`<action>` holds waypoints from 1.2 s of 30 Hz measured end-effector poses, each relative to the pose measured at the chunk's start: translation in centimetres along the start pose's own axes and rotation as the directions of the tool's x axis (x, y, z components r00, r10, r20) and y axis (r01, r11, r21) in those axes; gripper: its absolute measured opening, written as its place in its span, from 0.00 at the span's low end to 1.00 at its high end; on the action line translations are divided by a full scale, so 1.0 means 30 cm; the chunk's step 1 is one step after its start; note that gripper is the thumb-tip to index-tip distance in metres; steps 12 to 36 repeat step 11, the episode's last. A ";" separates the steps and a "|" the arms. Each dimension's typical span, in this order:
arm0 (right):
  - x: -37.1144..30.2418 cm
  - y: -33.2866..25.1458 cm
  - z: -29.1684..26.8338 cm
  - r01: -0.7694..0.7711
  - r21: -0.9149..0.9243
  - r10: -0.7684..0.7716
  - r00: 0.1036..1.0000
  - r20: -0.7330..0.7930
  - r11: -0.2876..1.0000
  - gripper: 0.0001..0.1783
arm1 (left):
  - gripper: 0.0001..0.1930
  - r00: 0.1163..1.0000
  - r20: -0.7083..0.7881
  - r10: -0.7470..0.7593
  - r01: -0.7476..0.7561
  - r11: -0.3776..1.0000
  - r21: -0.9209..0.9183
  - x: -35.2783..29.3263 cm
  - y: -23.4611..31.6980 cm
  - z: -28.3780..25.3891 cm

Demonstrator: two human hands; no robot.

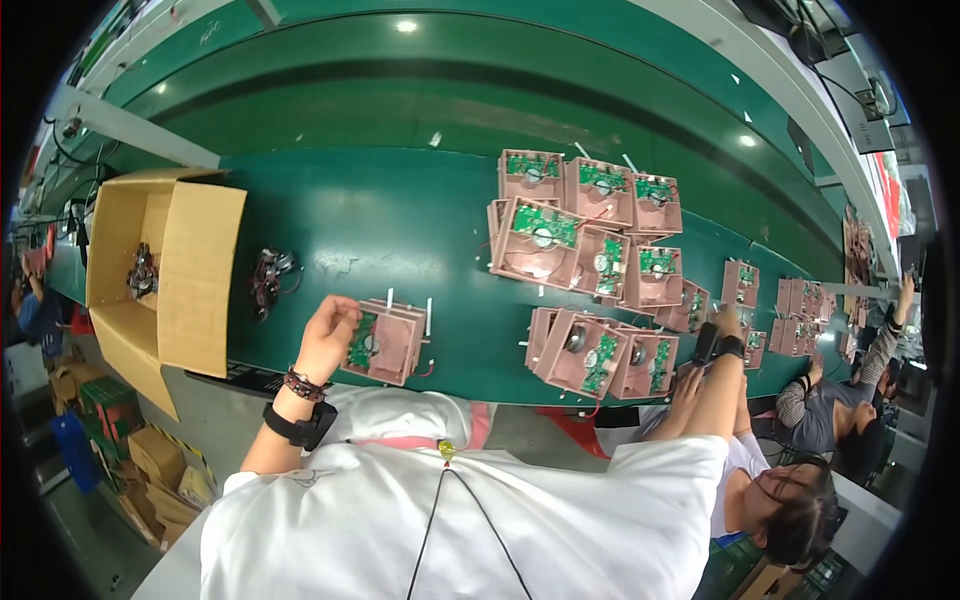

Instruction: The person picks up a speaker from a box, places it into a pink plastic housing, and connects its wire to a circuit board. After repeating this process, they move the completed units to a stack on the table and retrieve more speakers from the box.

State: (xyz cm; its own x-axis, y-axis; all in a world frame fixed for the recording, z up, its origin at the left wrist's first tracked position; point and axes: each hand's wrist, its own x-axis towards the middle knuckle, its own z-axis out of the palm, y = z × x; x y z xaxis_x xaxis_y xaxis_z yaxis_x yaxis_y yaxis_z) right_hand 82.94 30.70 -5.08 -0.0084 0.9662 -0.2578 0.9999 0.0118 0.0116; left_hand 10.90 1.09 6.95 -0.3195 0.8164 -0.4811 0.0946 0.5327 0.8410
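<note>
My left hand has its fingers bent around the upper left edge of a pink plastic housing, which lies on the green table in front of me. Inside that housing are a green circuit board and a round part with wires. My right arm stretches far to the right. My right hand is beside the pink housings there, close to a black device; its fingers are too small and partly hidden to read. Pink housings with green boards are stacked between my hands, some tilted on others.
An open cardboard box stands at the left with dark wired parts inside. A bundle of wired black parts lies beside it. A co-worker sits close on my right, with more people and pink housings farther along the table.
</note>
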 end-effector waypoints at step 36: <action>-0.264 -0.941 -0.615 0.111 0.301 -0.097 0.993 -0.062 0.947 0.24 | 0.13 0.981 -0.005 0.193 -0.191 0.969 -0.158 0.112 -0.048 -0.077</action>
